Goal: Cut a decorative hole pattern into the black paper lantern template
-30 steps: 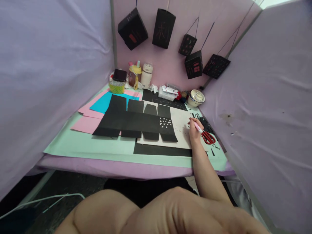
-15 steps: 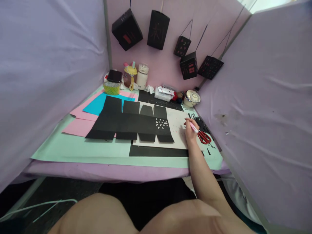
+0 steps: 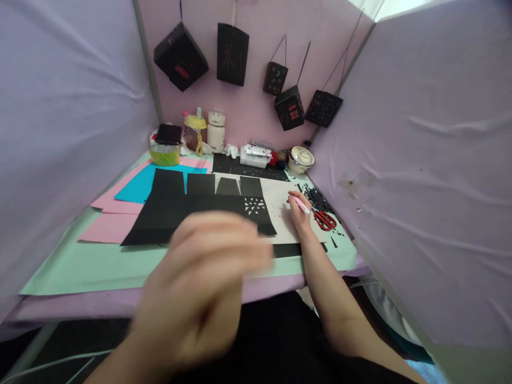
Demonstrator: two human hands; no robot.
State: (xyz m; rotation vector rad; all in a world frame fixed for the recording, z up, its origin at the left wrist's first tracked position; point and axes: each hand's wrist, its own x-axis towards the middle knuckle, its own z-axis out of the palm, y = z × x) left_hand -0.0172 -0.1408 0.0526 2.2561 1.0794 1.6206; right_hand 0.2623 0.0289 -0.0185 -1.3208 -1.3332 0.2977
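At the right of the table my right hand (image 3: pixel 299 209) is closed around a slim pink-and-white pen-shaped tool (image 3: pixel 302 205); its tip is too small to make out. That hand rests on a white board (image 3: pixel 282 208), beside red-handled scissors (image 3: pixel 325 220). A flat black card cutout (image 3: pixel 208 205) with flaps lies to its left, its right panel pierced by several small triangular holes. My left hand (image 3: pixel 212 272), blurred by motion, is raised close to the camera with bent fingers. It covers part of the card's near edge, and whether it holds anything is unclear.
Black paper scraps (image 3: pixel 316 200) lie by the scissors. Pink sheets (image 3: pixel 108 226) and a blue sheet (image 3: pixel 136 184) sit at the left. Along the back stand a cream bottle (image 3: pixel 216 132), a plastic box (image 3: pixel 255 157) and a lidded bowl (image 3: pixel 301 160). Black paper lanterns (image 3: pixel 232 53) hang above.
My left hand has come up into view from below, in front of the black card. My right hand still holds the pen-shaped tool in about the same place. The whole view has shifted.
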